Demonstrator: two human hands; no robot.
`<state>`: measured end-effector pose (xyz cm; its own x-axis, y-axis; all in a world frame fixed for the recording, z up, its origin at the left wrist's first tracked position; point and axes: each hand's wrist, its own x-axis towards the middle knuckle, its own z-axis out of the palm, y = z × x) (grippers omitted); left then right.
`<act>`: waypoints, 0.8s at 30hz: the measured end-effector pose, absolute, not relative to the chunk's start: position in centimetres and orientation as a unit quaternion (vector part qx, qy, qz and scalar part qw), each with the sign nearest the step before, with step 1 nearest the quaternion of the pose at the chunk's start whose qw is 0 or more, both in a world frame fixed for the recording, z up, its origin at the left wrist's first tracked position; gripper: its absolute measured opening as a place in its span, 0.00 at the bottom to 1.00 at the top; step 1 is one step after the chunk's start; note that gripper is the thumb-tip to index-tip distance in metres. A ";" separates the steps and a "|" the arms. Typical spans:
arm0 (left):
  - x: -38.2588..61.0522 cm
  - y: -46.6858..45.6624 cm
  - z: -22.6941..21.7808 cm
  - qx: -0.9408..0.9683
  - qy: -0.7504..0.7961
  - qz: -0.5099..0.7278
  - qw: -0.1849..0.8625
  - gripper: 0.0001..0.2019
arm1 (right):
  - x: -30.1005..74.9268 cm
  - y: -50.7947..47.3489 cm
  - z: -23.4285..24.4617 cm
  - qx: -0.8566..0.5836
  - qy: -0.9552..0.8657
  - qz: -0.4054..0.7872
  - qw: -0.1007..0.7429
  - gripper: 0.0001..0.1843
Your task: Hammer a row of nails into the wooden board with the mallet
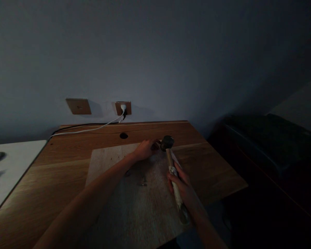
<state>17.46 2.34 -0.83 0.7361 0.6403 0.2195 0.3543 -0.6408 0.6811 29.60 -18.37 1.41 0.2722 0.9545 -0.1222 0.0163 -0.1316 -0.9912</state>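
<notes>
My right hand [182, 185] is wrapped round the handle of a hammer [169, 157] with a dark head and worn, pale wrapping on its grip. The hammer head is over the far right part of a pale wooden board [147, 214]. Close beside the head, my left hand [145, 149] rests at the board's far edge with its fingertips pinched together. What those fingers hold, if anything, is too small and dark to name. Small metal pieces, perhaps nails or screws [143, 184], lie on the board between my arms.
The board lies on a wooden desk [67, 176] against a wall. A cable hole [123, 135] is in the desktop. White and black cables [93, 129] run to a wall socket [123, 108]; another wall plate [78, 106] is to its left. A white surface [15, 173] adjoins the desk.
</notes>
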 end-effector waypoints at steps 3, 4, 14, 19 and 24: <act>17.5 2.4 -0.9 0.876 0.283 0.230 0.316 0.21 | 29.7 -18.4 1.2 -0.590 -0.393 0.472 0.525 0.29; 17.5 2.4 -0.9 0.876 0.281 0.229 0.318 0.21 | 29.7 -18.5 1.2 -0.591 -0.392 0.467 0.528 0.28; 17.4 2.3 -0.7 0.874 0.287 0.223 0.323 0.22 | 29.3 -18.4 2.2 -0.614 -0.413 0.433 0.515 0.34; 17.3 2.2 -0.6 0.874 0.285 0.222 0.326 0.23 | 29.0 -18.5 2.9 -0.625 -0.417 0.432 0.499 0.35; 17.4 2.2 -0.6 0.874 0.277 0.221 0.334 0.23 | 28.9 -18.7 2.9 -0.631 -0.430 0.412 0.497 0.36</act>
<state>17.35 2.21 -0.55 0.7497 0.6307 0.2006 0.3362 -0.6240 0.7054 28.92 -18.66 2.85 0.2907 0.9525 -0.0913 0.1332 -0.1347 -0.9819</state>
